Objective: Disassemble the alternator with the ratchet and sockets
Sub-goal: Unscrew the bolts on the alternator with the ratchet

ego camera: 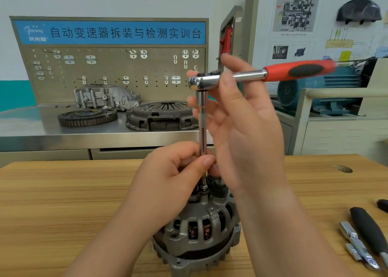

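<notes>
The grey alternator (199, 230) stands on end on the wooden table (63, 203), copper windings showing through its slots. A chrome ratchet (237, 76) with a red and black handle sits level above it. From its head a long extension bar (202, 125) drops straight down to a fastener on the alternator's top. My left hand (178, 171) pinches the lower end of the bar between thumb and fingers. My right hand (237, 112) wraps round the ratchet head and the top of the bar, fingers curled behind the head.
Loose sockets and extensions (357, 247) and a black tool handle (369, 230) lie at the table's right edge. Behind stands a steel bench with a flywheel (87, 118), a clutch cover (161, 114), a gearbox housing (105, 97) and a pegboard (115, 68).
</notes>
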### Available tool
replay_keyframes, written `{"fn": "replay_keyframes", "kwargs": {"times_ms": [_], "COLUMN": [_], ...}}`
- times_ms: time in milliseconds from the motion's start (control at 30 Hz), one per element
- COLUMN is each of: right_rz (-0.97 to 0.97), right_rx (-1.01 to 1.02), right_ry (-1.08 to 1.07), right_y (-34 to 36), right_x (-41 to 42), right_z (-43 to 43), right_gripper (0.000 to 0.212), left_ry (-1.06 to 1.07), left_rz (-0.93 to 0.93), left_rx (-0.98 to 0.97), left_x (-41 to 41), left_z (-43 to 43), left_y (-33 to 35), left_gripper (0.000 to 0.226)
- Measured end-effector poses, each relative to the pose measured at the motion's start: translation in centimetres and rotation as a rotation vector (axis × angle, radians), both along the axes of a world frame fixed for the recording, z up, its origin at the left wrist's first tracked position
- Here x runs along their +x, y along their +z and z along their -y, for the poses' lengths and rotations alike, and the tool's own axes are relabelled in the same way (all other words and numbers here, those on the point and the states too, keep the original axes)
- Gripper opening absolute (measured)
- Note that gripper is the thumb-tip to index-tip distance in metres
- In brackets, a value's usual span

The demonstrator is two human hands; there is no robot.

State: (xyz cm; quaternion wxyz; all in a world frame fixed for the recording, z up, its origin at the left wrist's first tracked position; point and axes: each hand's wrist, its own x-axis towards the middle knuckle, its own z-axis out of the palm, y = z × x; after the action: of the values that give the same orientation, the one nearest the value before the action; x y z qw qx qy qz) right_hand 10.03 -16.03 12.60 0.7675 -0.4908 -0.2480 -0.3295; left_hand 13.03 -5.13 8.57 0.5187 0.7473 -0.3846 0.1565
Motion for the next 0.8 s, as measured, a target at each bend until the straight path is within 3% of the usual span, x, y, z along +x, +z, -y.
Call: {"fn": "replay_keyframes", "kwargs": {"times_ms": [133, 333, 467, 667, 800], "right_rz": [0.172, -0.086, -0.126, -0.163, -0.174], "right_rx": [-0.152, 0.041, 0.071, -0.005, -0.212], "right_ry": [-0.283, 0.047, 0.118, 0.165, 0.084], "right_y": [0.0, 0.2, 0.6, 1.4, 2.0], "right_x": [-0.2, -0.1, -0.2, 0.1, 0.3], "right_z": [-0.1, 0.1, 0.5, 0.5, 1.0], "right_gripper": [0.022, 0.020, 0.026, 0.023, 0.025], "left_ry": [0.035, -0.084, -0.099, -0.096, -0.074], "left_rz": [-0.014, -0.081, -0.083, -0.102, -0.078], "left_rx": [0.019, 0.037, 0.122, 0.024, -0.105], "left_x": [-0.1, -0.3, -0.1, -0.1, 0.0], "left_z": [0.3, 0.0, -0.4, -0.4, -0.7], "left_y": [-0.1, 0.4, 0.7, 0.9, 1.2], "left_gripper": [0.016, 0.018, 0.020, 0.014, 0.021]}}
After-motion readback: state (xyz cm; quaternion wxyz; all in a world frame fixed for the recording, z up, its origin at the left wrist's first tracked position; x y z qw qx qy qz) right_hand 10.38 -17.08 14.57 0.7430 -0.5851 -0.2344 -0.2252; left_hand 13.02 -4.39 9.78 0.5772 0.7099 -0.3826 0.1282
